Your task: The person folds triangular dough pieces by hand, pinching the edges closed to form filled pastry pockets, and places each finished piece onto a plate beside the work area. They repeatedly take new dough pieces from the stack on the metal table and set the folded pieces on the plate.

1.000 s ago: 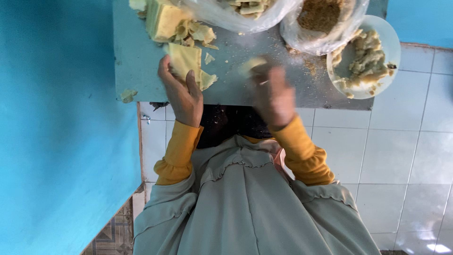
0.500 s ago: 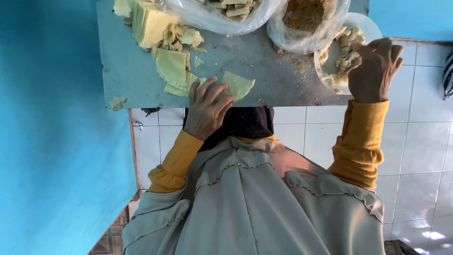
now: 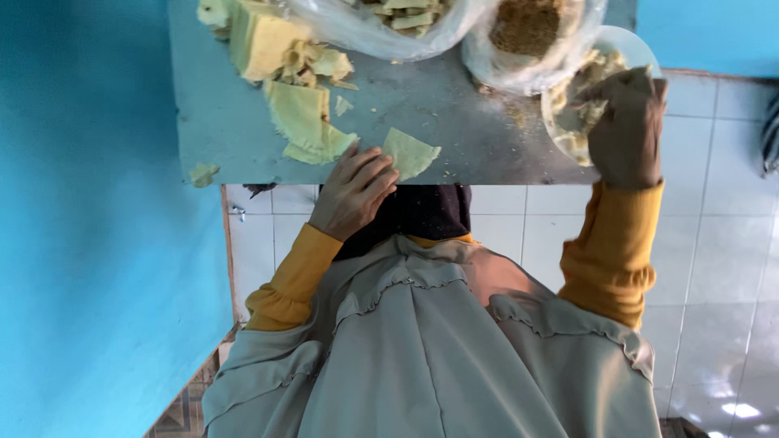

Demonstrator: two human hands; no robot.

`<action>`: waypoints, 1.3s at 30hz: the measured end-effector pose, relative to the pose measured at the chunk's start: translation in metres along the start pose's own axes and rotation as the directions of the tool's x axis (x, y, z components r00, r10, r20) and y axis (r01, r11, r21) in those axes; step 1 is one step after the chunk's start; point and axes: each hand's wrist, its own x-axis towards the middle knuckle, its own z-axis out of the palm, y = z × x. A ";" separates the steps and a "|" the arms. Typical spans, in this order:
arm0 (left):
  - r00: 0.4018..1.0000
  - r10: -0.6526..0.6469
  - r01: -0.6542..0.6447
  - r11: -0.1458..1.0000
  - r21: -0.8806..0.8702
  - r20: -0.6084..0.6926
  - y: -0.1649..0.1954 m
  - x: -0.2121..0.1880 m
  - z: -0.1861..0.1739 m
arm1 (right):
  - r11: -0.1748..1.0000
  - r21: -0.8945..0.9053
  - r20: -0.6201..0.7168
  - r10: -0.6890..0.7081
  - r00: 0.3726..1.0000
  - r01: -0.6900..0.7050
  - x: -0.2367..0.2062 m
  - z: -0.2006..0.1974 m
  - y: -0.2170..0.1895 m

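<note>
Hiding bowl [image 3: 641, 50] contents, right hand [image 3: 625, 130]

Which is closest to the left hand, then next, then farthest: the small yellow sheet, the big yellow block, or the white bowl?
From the left hand, in the head view:
1. Small yellow sheet, touching its fingertips, just to the right.
2. Big yellow block, at the table's far left end.
3. White bowl, far right, under the right hand.

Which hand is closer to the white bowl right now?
Right. The right hand is at the white bowl, over its contents; the left hand rests far off beside a pale wrapper sheet.
</note>
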 end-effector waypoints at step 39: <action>0.685 -0.726 0.592 0.518 -0.617 0.048 0.035 0.023 -0.014 | 0.932 -0.057 -0.003 -0.359 0.933 0.358 0.115 0.042 -0.032</action>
